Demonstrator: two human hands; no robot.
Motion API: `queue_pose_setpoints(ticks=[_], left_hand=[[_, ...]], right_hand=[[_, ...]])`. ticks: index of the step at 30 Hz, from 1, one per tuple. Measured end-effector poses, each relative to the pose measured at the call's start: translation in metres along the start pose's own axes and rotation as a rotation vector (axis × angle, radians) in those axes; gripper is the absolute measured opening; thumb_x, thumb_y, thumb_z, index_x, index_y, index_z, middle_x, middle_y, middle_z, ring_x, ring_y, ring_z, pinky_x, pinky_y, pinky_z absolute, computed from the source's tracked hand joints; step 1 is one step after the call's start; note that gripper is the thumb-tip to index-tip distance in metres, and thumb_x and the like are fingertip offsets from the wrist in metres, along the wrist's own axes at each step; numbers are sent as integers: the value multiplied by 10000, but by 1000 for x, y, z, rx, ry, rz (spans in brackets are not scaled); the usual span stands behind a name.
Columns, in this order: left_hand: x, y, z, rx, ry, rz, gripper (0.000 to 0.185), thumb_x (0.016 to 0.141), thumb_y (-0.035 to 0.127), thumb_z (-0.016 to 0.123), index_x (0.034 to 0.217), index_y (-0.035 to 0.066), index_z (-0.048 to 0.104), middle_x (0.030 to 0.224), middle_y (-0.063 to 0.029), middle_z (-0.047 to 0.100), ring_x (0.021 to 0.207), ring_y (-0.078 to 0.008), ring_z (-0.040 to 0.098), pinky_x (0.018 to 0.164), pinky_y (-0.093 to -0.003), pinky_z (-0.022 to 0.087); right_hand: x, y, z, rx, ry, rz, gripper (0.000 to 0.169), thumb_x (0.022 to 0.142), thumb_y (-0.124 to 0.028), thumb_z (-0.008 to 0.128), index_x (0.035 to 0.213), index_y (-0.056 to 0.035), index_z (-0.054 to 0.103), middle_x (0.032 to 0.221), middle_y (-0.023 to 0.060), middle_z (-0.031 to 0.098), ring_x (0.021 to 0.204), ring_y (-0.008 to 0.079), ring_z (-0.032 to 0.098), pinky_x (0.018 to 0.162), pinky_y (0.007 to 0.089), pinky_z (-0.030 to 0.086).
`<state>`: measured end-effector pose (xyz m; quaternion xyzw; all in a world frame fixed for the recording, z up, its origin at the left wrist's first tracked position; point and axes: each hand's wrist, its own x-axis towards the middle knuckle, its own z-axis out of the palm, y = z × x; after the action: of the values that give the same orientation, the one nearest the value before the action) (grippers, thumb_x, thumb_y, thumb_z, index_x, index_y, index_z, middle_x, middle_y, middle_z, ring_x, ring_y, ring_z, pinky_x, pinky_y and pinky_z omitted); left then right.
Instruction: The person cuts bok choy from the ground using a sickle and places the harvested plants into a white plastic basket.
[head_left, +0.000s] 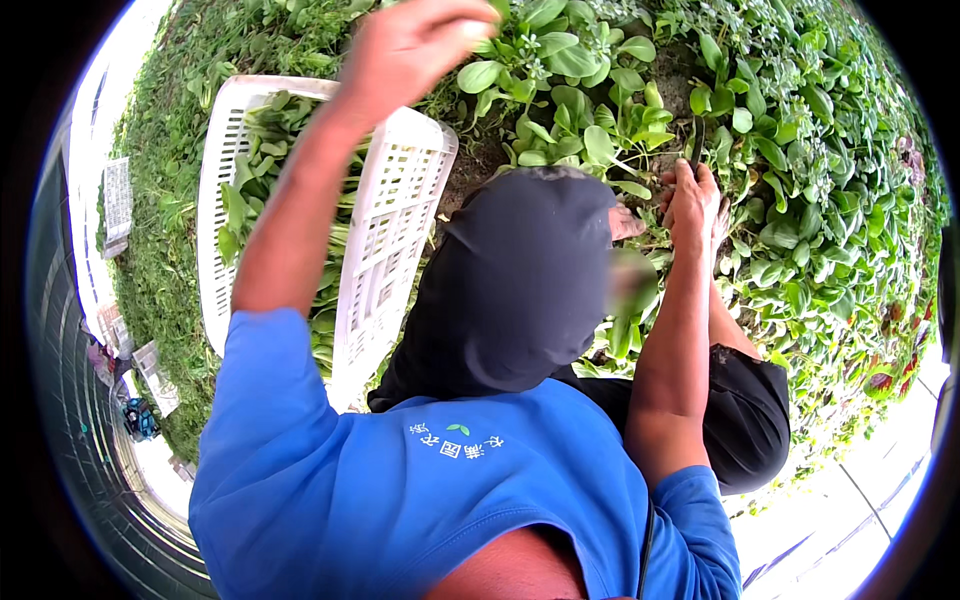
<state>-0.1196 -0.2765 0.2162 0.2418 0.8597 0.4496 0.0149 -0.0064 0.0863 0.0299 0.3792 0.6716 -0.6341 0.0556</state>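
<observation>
My left hand (409, 56) is raised and blurred at the top of the view, above the near corner of the leafy plants and beside a white plastic crate (397, 202). Its fingers are bent; whether they hold anything is unclear. Leafy greens (259, 172) lie inside the crate, partly hidden by my left forearm. Low among the plants, my right hand (691, 199) grips a slim dark tool (699, 139), which looks like a knife, pointing away from me. Growing bok choy-like greens (600, 142) stand just left of that tool.
My bent knee in dark trousers (517, 277) fills the middle, between crate and right arm. Bare toes (624, 222) show near my right hand. Dense plants (810, 195) cover the right side, with small weeds among them. Bare soil (472, 169) shows beside the crate.
</observation>
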Motion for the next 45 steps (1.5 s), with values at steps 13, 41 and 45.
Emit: queue_pose_setpoints(ticks=[13,41,45], left_hand=[[72,-163,333,566,-580,499,164,829,59,638,973,107,700,963,-59,690,957,-251,659,895,-396,537],[32,-167,307,737,-447,285,315,811,104,676,1122,74,644,984,-60,672,1002,-278,636,824,-414,547],[43,-152,289,779,-276,428,278,812,101,636,1088,94,672,918,-43,661,944,-242,623,772,-377,535]], right_hand=[[3,76,4,-255,-166,224,335,1008,-322,619,1147,-25,683,734,74,680,554,143,604,498,335,485],[90,91,96,-704,-326,267,336,924,-166,562,1069,89,728,1037,275,760,962,435,756,826,473,603],[91,136,59,-695,-162,-134,361,928,-229,546,1027,65,731,885,263,754,785,367,765,749,442,598]])
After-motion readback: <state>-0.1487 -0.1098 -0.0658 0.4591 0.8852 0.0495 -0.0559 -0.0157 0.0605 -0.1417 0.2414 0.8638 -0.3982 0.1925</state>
